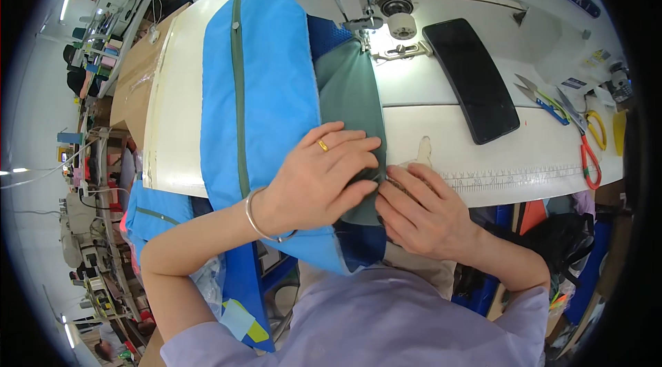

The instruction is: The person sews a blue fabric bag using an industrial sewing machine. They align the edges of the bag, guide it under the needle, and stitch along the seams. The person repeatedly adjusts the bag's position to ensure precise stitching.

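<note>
at the near edge of the white worktop (441, 143), your left hand (321, 181) lies palm down on the blue fabric piece (265, 91), wrist bent inward, forearm coming in from the lower left with the elbow folded sharply. a gold ring sits on one finger and a thin metal bangle (258, 219) circles the wrist. its fingers (355, 143) are spread flat and press on the grey-green panel (348, 91) sewn into the blue; that grip is released, pressing rather than pinching.

your right hand (424, 212) comes in from the lower right, knuckles up, fingers pointing left and meeting the left fingertips at the panel's lower edge. its fingertips curl down onto the fabric there, but whether they pinch it or only push on it you cannot tell, because the left hand covers the spot.

the blue fabric piece runs from your lap up across the worktop to the sewing machine's presser foot (363, 29), with a green zip strip (238, 77) along its length. its lower end drops below the worktop's edge and is cut off by your lilac shirt.

well to the right lie a black phone (472, 81), small thread snips (541, 98) and red-and-yellow-handled scissors (586, 139). the needle area is too glaring to make out.
</note>
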The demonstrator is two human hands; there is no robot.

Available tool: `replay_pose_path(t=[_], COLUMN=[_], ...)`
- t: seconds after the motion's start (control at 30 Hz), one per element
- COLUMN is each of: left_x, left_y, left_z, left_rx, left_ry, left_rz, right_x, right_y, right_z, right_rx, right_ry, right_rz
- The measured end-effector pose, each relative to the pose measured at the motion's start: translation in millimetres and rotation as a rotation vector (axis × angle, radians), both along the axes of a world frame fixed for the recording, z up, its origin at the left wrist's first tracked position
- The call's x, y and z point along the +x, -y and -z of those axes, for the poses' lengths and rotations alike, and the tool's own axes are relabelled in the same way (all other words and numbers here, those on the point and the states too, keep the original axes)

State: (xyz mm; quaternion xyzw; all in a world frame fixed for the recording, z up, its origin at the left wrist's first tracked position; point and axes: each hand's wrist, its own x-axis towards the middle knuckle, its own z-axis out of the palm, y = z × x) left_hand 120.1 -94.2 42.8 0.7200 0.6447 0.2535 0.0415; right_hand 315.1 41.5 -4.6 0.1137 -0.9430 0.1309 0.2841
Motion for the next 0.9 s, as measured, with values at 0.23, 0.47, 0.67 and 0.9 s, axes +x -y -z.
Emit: replay_pose_path(t=[0.23, 0.47, 0.67, 0.9], left_x=[-8.7, -20.6, -52.6, -48.7], left_y=[-2.4, -4.2, -3.9, -0.1], left_z=[12.5, 11.3, 5.8, 5.9], left_rx=[0.067, 0.030, -0.087, -0.096], left_ry=[-0.019, -0.081, -0.066, -0.070], left_rz=[0.047, 0.139, 0.257, 0.228], right_x=[0.4, -5.0, -32.7, -27.0], right_y=[12.6, 15.5, 41.2, 24.7], right_z=[14.8, 2.7, -14.9, -23.2], right_rx=[0.017, 0.177, 0.314, 0.301], right_ry=[-0.193, -0.108, -0.066, 0.003], right_rz=[0.199, 0.074, 0.096, -0.008])
